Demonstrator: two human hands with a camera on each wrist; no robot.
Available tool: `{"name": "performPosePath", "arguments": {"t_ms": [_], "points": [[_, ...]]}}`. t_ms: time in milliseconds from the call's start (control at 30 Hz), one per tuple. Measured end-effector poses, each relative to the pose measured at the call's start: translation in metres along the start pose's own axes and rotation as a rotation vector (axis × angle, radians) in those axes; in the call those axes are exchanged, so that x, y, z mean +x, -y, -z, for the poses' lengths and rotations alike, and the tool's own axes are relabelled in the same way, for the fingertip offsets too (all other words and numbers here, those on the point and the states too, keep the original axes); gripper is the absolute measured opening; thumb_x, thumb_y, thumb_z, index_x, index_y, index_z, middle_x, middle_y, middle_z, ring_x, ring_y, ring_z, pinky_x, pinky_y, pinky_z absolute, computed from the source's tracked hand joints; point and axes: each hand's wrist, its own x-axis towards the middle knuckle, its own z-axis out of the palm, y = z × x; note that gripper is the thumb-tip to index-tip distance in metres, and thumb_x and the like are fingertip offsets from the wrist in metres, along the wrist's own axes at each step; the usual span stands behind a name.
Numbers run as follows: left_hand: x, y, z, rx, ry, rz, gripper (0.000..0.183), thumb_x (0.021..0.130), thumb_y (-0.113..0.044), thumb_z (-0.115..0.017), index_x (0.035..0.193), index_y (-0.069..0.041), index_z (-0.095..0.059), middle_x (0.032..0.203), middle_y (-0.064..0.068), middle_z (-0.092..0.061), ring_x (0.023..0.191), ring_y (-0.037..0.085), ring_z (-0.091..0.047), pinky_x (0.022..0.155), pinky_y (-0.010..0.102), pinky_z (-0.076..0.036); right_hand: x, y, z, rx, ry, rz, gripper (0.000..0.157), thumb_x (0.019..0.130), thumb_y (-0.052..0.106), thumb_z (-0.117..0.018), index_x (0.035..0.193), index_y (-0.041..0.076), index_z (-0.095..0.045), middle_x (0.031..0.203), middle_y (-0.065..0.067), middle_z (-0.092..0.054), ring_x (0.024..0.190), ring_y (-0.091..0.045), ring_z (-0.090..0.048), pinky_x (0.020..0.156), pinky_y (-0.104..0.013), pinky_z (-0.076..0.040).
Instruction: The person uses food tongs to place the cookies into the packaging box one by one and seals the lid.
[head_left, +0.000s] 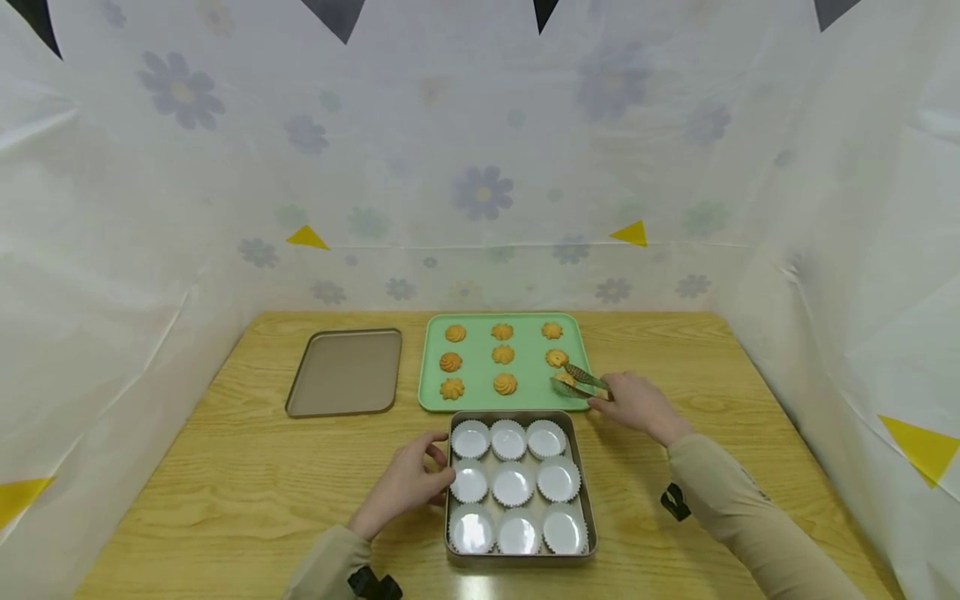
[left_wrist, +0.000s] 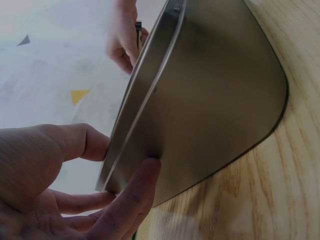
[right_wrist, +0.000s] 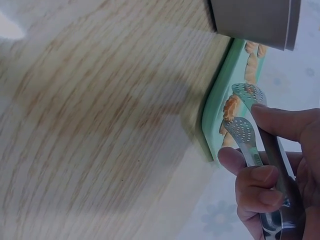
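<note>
The right hand (head_left: 637,404) grips shiny silver metal tongs with perforated paddle tips (head_left: 585,377), their tips spread about a golden-brown, scalloped, baked cookie (head_left: 564,379) at the near right corner of a light-green, rounded rectangular tray (head_left: 532,393). Whether both tips touch it, I cannot tell. The left hand (head_left: 408,479), fingers relaxed, rests against the left wall of a bronze-coloured, square-cornered metal tin (head_left: 517,562) on the counter (head_left: 225,500), just nearer than the tray.

For a sound pinch, centre both paddles on the cookie's sides and squeeze gently, since baked dough probably crumbles; keep the far paddle off the neighbouring golden cookie (head_left: 556,357), which sits very close.

The tongs' long axis runs roughly right to left, tips pointing left and slightly far; the round cookie has no clear long axis.
</note>
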Motion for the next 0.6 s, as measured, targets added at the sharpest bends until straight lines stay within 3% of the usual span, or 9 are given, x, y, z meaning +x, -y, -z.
{"name": "performPosePath", "arguments": {"t_ms": [300, 600], "points": [[0.001, 0.0, 0.0, 0.02, -0.006, 0.005, 0.063, 0.081, -0.007, -0.068, 0.138, 0.011, -0.049, 0.1, 0.016, -0.064, 0.069, 0.013, -0.065, 0.062, 0.024, -0.056, -0.001, 0.007, 0.009, 0.005, -0.066, 0.081, 0.023, 0.095, 0.028, -0.067, 0.092, 0.005, -0.066, 0.071, -0.003, -0.062, 0.058, -0.013, -0.049, 0.051, -0.027, -0.04], [0.0, -0.001, -0.001, -0.005, -0.005, 0.001, 0.062, 0.082, -0.005, -0.067, 0.138, 0.012, -0.047, 0.099, 0.016, -0.063, 0.068, 0.014, -0.066, 0.059, 0.025, -0.057, -0.007, 0.036, 0.022, -0.026, -0.065, 0.202, 0.024, 0.095, 0.029, -0.067, 0.098, 0.006, -0.068, 0.076, 0.001, -0.065, 0.063, -0.01, -0.051, 0.061, -0.028, -0.044]]}}
